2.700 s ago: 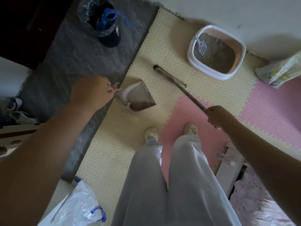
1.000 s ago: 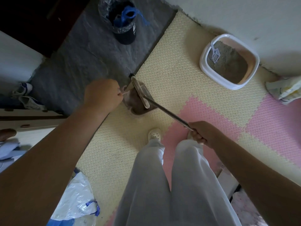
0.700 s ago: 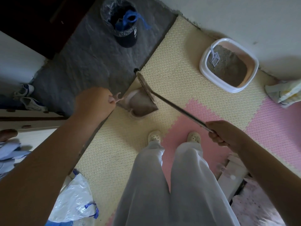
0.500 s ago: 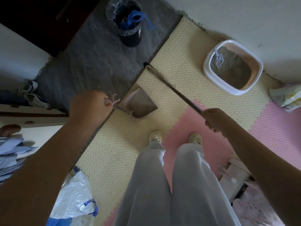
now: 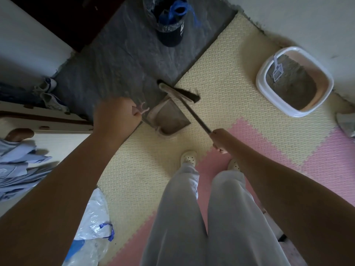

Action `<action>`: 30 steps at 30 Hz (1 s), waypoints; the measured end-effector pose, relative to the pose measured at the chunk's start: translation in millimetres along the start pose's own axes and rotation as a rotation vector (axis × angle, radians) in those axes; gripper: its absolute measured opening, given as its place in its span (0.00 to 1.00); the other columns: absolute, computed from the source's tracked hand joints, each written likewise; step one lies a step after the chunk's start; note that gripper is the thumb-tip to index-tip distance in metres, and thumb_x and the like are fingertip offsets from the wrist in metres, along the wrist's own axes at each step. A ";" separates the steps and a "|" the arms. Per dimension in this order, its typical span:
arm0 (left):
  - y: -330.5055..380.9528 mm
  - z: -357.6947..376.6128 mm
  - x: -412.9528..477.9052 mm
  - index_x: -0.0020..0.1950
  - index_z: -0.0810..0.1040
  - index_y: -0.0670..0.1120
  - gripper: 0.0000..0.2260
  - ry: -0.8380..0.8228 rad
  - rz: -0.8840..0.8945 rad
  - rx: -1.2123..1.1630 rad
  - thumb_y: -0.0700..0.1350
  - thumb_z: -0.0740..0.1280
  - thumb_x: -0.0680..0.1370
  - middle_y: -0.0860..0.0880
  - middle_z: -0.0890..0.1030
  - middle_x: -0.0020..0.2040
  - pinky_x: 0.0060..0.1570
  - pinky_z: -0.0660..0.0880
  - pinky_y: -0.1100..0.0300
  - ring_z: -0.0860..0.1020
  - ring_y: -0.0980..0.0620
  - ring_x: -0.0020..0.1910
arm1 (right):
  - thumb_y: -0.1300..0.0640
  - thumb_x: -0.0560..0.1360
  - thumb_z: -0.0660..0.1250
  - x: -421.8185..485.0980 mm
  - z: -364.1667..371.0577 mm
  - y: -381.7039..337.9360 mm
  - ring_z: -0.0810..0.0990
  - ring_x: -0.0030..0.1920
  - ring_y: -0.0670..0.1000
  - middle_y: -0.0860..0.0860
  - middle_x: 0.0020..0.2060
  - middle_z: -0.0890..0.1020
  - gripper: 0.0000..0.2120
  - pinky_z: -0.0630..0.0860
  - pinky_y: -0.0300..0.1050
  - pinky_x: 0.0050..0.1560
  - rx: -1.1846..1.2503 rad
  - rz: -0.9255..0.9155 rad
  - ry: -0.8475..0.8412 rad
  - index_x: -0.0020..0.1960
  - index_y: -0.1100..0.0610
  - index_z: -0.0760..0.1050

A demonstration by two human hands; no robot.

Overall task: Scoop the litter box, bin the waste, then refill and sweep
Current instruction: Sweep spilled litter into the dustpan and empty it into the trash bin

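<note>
My left hand (image 5: 117, 116) grips the handle of a beige dustpan (image 5: 168, 118) that rests on the cream foam mat. My right hand (image 5: 221, 139) holds the long handle of a broom (image 5: 178, 92), whose head lies just beyond the dustpan's mouth at the mat's edge. The white litter box (image 5: 294, 81), filled with grey litter, sits at the right by the wall with a white scoop (image 5: 277, 71) stuck in it. A dark bin (image 5: 167, 18) lined with a plastic bag with blue ties stands on the grey floor at the top.
A litter bag (image 5: 346, 124) lies at the right edge. A clear plastic bag (image 5: 92, 227) with blue handles lies at the bottom left. Shoes (image 5: 48, 93) and folded clothes (image 5: 15, 169) are at the left. My feet (image 5: 189, 157) stand on the pink and cream mat.
The broom head has swept back toward the dustpan's mouth, and my right hand has drawn closer in. The dustpan has stayed in my left hand, shifting slightly.
</note>
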State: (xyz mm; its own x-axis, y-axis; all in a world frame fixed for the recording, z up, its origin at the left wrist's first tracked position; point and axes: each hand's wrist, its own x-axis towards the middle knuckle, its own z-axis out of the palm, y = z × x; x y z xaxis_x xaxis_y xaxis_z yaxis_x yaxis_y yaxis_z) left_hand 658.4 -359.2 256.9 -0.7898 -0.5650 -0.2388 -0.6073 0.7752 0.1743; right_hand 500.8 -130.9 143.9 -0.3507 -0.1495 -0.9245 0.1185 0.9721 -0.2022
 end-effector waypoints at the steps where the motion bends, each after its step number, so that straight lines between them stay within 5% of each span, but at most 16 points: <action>1: 0.1 0.6 1.8 0.31 0.75 0.45 0.13 -0.004 -0.004 0.011 0.46 0.67 0.76 0.48 0.71 0.24 0.26 0.57 0.62 0.66 0.53 0.23 | 0.62 0.80 0.54 -3.4 3.6 4.6 0.71 0.26 0.52 0.57 0.29 0.73 0.12 0.70 0.41 0.25 0.002 -0.002 -0.020 0.57 0.66 0.72; 6: 1.3 3.5 8.4 0.30 0.72 0.46 0.13 0.000 -0.017 -0.007 0.45 0.66 0.75 0.49 0.69 0.25 0.29 0.59 0.60 0.67 0.49 0.25 | 0.61 0.79 0.53 -25.8 0.5 41.8 0.59 0.15 0.46 0.53 0.24 0.64 0.10 0.56 0.30 0.20 0.180 0.013 -0.156 0.41 0.59 0.69; 12: 3.9 0.2 7.7 0.30 0.72 0.46 0.15 -0.044 0.008 -0.011 0.47 0.67 0.76 0.48 0.71 0.25 0.29 0.60 0.60 0.69 0.49 0.26 | 0.58 0.80 0.54 -70.2 -48.3 81.4 0.57 0.19 0.44 0.50 0.23 0.65 0.11 0.52 0.31 0.20 0.393 -0.035 -0.207 0.42 0.58 0.71; 15: 2.6 -0.7 -5.4 0.32 0.75 0.45 0.13 -0.068 0.000 -0.035 0.45 0.66 0.76 0.48 0.73 0.26 0.29 0.65 0.59 0.71 0.49 0.26 | 0.58 0.81 0.55 -95.0 -67.2 88.8 0.58 0.20 0.46 0.50 0.22 0.66 0.13 0.53 0.34 0.23 0.246 -0.103 -0.162 0.38 0.59 0.68; 21: -6.8 -12.2 -50.7 0.26 0.56 0.55 0.27 0.012 0.001 -0.042 0.44 0.72 0.74 0.58 0.58 0.22 0.29 0.56 0.66 0.57 0.59 0.21 | 0.57 0.80 0.56 -98.7 -90.4 80.2 0.66 0.25 0.49 0.54 0.29 0.72 0.14 0.61 0.39 0.26 -0.127 -0.220 0.079 0.47 0.67 0.74; 26: -30.1 5.2 -69.8 0.27 0.62 0.49 0.22 0.055 -0.096 0.012 0.48 0.71 0.75 0.52 0.63 0.23 0.32 0.59 0.64 0.59 0.58 0.22 | 0.56 0.80 0.55 -60.9 -93.7 62.0 0.68 0.27 0.50 0.53 0.29 0.72 0.14 0.64 0.41 0.29 -0.165 -0.197 0.180 0.39 0.58 0.72; 30: -29.6 10.0 -72.7 0.27 0.62 0.50 0.22 0.085 -0.147 -0.037 0.47 0.70 0.76 0.52 0.63 0.23 0.32 0.62 0.61 0.63 0.52 0.23 | 0.54 0.80 0.52 -25.1 -66.3 41.2 0.70 0.31 0.52 0.56 0.34 0.73 0.12 0.66 0.40 0.32 -0.138 -0.176 0.214 0.47 0.57 0.72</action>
State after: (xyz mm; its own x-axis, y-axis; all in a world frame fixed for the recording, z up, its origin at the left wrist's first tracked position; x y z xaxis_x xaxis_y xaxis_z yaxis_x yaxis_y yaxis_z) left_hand 734.7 -338.2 259.5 -0.6957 -0.6947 -0.1827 -0.7183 0.6724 0.1787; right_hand 453.0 -75.1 180.2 -0.5438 -0.2906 -0.7873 -0.0838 0.9523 -0.2936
